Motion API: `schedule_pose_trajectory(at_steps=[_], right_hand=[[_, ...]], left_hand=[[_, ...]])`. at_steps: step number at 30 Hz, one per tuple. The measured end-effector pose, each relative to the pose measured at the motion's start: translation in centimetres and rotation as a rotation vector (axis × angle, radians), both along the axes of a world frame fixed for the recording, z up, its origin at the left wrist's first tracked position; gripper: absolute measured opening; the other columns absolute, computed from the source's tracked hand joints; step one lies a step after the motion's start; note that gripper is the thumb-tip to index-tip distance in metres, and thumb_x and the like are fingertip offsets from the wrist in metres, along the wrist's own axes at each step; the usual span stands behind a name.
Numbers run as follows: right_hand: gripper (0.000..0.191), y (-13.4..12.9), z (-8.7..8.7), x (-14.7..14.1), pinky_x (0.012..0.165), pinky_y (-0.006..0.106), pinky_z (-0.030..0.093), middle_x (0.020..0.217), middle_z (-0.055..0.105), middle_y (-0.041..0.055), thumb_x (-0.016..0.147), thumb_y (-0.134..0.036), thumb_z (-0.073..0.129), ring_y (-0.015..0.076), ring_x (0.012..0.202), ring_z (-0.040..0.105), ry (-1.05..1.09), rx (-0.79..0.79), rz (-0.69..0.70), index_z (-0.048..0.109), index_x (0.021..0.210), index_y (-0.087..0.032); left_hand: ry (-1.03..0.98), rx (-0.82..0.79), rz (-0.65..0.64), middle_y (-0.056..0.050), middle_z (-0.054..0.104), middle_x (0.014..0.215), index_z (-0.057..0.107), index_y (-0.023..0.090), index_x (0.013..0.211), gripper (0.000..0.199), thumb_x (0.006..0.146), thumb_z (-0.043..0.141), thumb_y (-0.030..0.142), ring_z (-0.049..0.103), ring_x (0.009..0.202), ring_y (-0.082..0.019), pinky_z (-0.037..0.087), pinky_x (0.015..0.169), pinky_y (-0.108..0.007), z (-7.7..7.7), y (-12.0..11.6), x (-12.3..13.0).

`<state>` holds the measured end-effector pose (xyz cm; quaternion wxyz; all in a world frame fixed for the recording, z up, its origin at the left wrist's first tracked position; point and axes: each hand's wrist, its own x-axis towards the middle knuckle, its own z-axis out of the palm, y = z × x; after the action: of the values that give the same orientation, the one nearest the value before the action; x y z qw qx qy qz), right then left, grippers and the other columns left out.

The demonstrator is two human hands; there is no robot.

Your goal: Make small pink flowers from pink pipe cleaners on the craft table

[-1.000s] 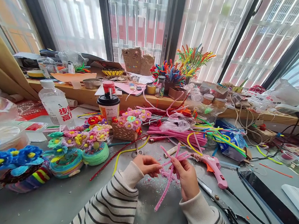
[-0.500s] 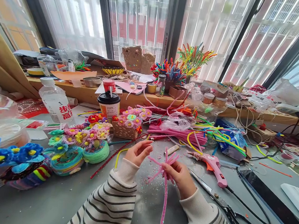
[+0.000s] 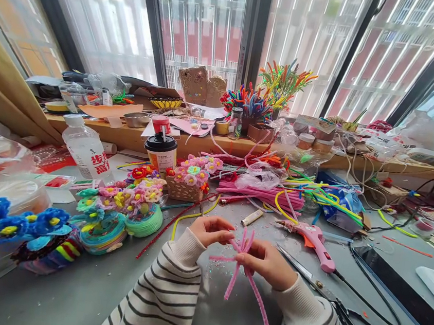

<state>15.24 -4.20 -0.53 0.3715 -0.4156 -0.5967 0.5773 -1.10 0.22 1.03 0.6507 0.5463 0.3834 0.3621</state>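
Pink pipe cleaners (image 3: pixel 231 282), joined at a centre with short arms sticking out and one long tail hanging down to the right, are pinched in my right hand (image 3: pixel 268 263). My left hand (image 3: pixel 212 231) is closed at the fingertips on one of the upper left arms of the pink bunch. Both hands hover over the grey table, among scattered glitter specks. Just behind them lies a small cream lighter-like stick (image 3: pixel 252 217). Scissors (image 3: pixel 318 285) lie open-bladed beside my right wrist.
A pink glue gun (image 3: pixel 315 243) and a dark phone (image 3: pixel 401 290) lie to the right. Pink pipe cleaner bundles (image 3: pixel 260 195) lie behind. Pipe-cleaner flower pots (image 3: pixel 143 220), a water bottle (image 3: pixel 86 149) and a lidded cup (image 3: pixel 161 154) stand at left.
My left hand has moved right and taken hold of an arm of the pink bunch. The bunch has turned, its long tail swinging to the right.
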Motion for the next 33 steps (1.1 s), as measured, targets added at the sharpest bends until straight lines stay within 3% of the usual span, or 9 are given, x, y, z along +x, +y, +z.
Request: schedule_pose_trajectory(at_steps=[6, 12, 14, 22, 29, 33], right_hand=[[0.018, -0.6, 0.8, 0.4, 0.038, 0.017, 0.029, 0.043, 0.046, -0.005, 0.061, -0.029, 0.057, 0.006, 0.037, 0.04, 0.017, -0.094, 0.15, 0.053, 0.054, -0.014], [0.014, -1.1, 0.6, -0.2, 0.041, 0.017, 0.03, 0.047, 0.045, -0.0058, 0.062, -0.024, 0.057, 0.0059, 0.042, 0.04, 0.019, -0.097, 0.301, 0.051, 0.053, -0.015], [0.015, -1.0, 0.4, -0.2, 0.041, 0.017, 0.029, 0.046, 0.044, -0.006, 0.063, -0.024, 0.056, 0.0057, 0.042, 0.039, 0.016, -0.097, 0.296, 0.05, 0.054, -0.015], [0.019, 0.3, -0.7, -0.1, 0.039, 0.017, 0.03, 0.045, 0.046, -0.0049, 0.063, -0.03, 0.056, 0.0057, 0.039, 0.041, 0.052, -0.063, 0.012, 0.051, 0.059, -0.013], [0.025, 0.3, -1.0, -0.6, 0.038, 0.018, 0.03, 0.043, 0.043, -0.005, 0.061, -0.035, 0.057, 0.0059, 0.038, 0.039, -0.067, -0.055, -0.043, 0.048, 0.055, -0.013], [0.027, 0.1, -0.8, -0.8, 0.038, 0.019, 0.029, 0.043, 0.043, -0.0046, 0.061, -0.037, 0.056, 0.0065, 0.038, 0.039, -0.111, -0.013, -0.034, 0.047, 0.054, -0.014]], left_hand=[[-0.123, -0.076, 0.069, 0.0, 0.061, 0.051, 0.058, 0.012, 0.065, 0.023, 0.049, 0.066, 0.026, 0.053, 0.045, -0.008, 0.041, 0.049, -0.02, 0.3, 0.1, -0.3], [-0.044, -0.09, -0.227, 0.0, 0.058, 0.05, 0.061, 0.01, 0.064, 0.021, 0.05, 0.065, 0.025, 0.051, 0.045, -0.007, 0.039, 0.048, -0.019, -0.1, -0.5, 0.6], [-0.053, -0.074, -0.249, 0.002, 0.057, 0.047, 0.061, 0.011, 0.059, 0.017, 0.049, 0.066, 0.023, 0.049, 0.043, -0.006, 0.037, 0.045, -0.018, -0.2, -0.6, 0.7], [-0.092, -0.025, 0.067, 0.001, 0.058, 0.047, 0.059, 0.01, 0.055, 0.019, 0.045, 0.068, 0.025, 0.051, 0.045, -0.008, 0.041, 0.05, -0.02, -0.5, 0.3, 0.4], [-0.11, -0.02, 0.181, -0.001, 0.06, 0.062, 0.058, 0.013, 0.073, 0.029, 0.051, 0.064, 0.031, 0.054, 0.055, -0.01, 0.043, 0.055, -0.022, -0.8, 0.7, 0.2], [0.021, 0.109, 0.206, 0.001, 0.054, 0.057, 0.056, 0.011, 0.062, 0.028, 0.044, 0.068, 0.029, 0.047, 0.051, -0.007, 0.04, 0.045, -0.019, -1.0, 0.6, 0.4]])
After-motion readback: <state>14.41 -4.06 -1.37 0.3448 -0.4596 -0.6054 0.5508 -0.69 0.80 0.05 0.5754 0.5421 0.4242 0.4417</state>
